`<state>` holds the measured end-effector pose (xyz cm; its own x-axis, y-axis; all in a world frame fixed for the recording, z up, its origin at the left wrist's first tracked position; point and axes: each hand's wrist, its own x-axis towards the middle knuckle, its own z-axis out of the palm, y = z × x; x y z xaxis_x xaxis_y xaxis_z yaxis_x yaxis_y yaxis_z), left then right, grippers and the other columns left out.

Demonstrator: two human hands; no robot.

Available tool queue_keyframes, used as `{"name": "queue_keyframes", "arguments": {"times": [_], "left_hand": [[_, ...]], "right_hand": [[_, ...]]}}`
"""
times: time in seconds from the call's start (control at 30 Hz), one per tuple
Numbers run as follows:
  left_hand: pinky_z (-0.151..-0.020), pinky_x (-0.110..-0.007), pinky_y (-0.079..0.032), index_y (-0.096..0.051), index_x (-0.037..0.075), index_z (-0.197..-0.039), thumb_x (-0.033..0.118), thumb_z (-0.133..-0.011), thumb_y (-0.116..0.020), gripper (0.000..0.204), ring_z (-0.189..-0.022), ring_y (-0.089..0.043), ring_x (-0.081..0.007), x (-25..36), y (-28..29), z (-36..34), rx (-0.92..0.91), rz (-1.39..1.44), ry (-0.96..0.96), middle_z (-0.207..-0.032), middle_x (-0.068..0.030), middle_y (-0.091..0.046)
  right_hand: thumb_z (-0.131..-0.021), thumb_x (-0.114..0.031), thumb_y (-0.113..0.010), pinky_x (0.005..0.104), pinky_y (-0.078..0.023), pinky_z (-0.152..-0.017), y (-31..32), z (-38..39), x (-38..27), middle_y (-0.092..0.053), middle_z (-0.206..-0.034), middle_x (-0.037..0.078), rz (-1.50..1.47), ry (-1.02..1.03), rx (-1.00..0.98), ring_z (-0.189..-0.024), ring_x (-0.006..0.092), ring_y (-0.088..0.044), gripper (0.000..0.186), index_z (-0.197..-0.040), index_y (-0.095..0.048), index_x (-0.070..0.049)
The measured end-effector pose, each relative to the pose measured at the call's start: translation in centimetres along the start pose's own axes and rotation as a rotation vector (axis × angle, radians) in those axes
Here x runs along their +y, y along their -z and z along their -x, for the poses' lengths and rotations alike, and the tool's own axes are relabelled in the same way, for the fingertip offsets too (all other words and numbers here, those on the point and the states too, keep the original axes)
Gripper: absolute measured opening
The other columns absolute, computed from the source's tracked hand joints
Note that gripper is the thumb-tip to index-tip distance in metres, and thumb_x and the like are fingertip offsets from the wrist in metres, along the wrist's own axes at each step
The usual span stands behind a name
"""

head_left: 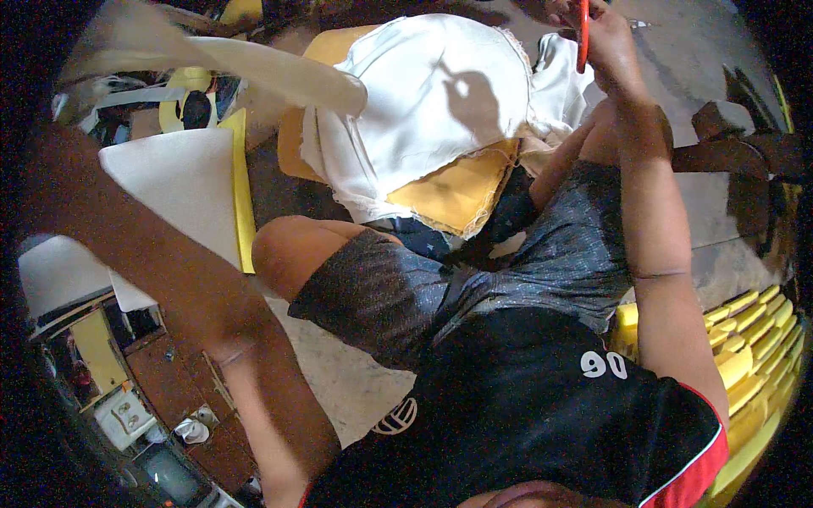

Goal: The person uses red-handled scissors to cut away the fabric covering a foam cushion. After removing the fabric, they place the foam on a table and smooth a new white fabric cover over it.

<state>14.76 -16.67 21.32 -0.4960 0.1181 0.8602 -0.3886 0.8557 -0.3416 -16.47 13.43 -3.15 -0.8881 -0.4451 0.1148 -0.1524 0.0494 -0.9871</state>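
Observation:
My right hand point(608, 42) is raised at the upper right, its fingers closed around a red-orange curved handle point(583, 35). Most of that tool is cut off by the top edge. Below and left of it, a white cloth point(415, 93) with frayed edges covers a mustard-yellow piece point(461, 190) in front of my knees. The shadow of a hand falls on the cloth. My left forearm point(161, 229) stretches to the dark left rim, where the hand is lost from sight. A pale, long rounded piece point(279, 72), partly blurred, reaches over the cloth's left side.
A light grey panel with a yellow edge point(182, 182) stands left of my knee. Stacked yellow pieces point(745, 339) lie at the right. A dark block point(722, 121) sits farther right. A brown cabinet point(174, 372) and a screen point(169, 474) show at the lower left.

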Motion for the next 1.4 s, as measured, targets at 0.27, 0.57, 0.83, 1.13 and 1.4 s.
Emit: {"name": "queue_keyframes", "arguments": {"times": [0.27,0.57,0.83,1.13,1.4], "left_hand": [[-0.086,-0.04,-0.053,-0.067,0.005,-0.112,0.022,-0.09,-0.067,0.028,-0.092,-0.067,-0.034,12.9,-11.7,19.7,-0.821,0.591,0.326,-0.108,-0.0143,-0.069],[-0.082,-0.048,-0.053,-0.064,0.005,-0.106,0.02,-0.083,-0.065,0.027,-0.099,-0.064,-0.0381,37.2,-16.9,24.7,-1.426,0.983,-0.123,-0.104,-0.0198,-0.066],[-0.091,-0.046,-0.049,-0.046,0.014,-0.133,0.019,-0.09,-0.055,0.044,-0.106,-0.063,-0.0334,47.9,-21.7,32.4,-1.363,0.889,-0.141,-0.117,-0.0143,-0.064],[-0.088,-0.043,-0.051,-0.063,0.003,-0.118,0.026,-0.084,-0.066,0.041,-0.1,-0.064,-0.0343,44.7,-23.2,29.4,-1.43,1.372,0.464,-0.111,-0.0204,-0.067],[-0.103,-0.039,-0.045,-0.059,0.004,-0.13,0.023,-0.096,-0.057,0.039,-0.114,-0.061,-0.0293,33.7,-19.8,9.5,-1.011,1.72,0.942,-0.122,-0.017,-0.064]], "right_hand": [[-0.091,-0.025,-0.072,0.0254,-0.045,-0.063,1.8,0.1,-1.3,-0.062,-0.08,0.0,-0.206,0.02,-0.04,-0.069,0.0092,-0.057,0.026,-0.094,-0.065,-0.001],[-0.092,-0.021,-0.07,0.0235,-0.049,-0.063,4.2,0.0,-2.2,-0.066,-0.084,0.006,-0.415,0.094,0.027,-0.071,0.0107,-0.062,0.022,-0.098,-0.065,0.0],[-0.091,-0.019,-0.071,0.0221,-0.049,-0.06,3.3,-0.6,-2.4,-0.065,-0.084,0.007,-0.429,-0.009,0.069,-0.07,0.0115,-0.06,0.022,-0.097,-0.062,-0.001],[-0.09,-0.019,-0.072,0.0227,-0.048,-0.058,3.5,-1.1,-2.3,-0.065,-0.084,0.006,-0.467,-0.032,0.056,-0.068,0.0113,-0.06,0.022,-0.098,-0.063,-0.001],[-0.09,-0.018,-0.072,0.0213,-0.047,-0.053,4.3,-1.6,-1.4,-0.062,-0.081,0.004,-0.512,-0.038,0.112,-0.066,0.01,-0.058,0.023,-0.099,-0.062,0.0]]}}
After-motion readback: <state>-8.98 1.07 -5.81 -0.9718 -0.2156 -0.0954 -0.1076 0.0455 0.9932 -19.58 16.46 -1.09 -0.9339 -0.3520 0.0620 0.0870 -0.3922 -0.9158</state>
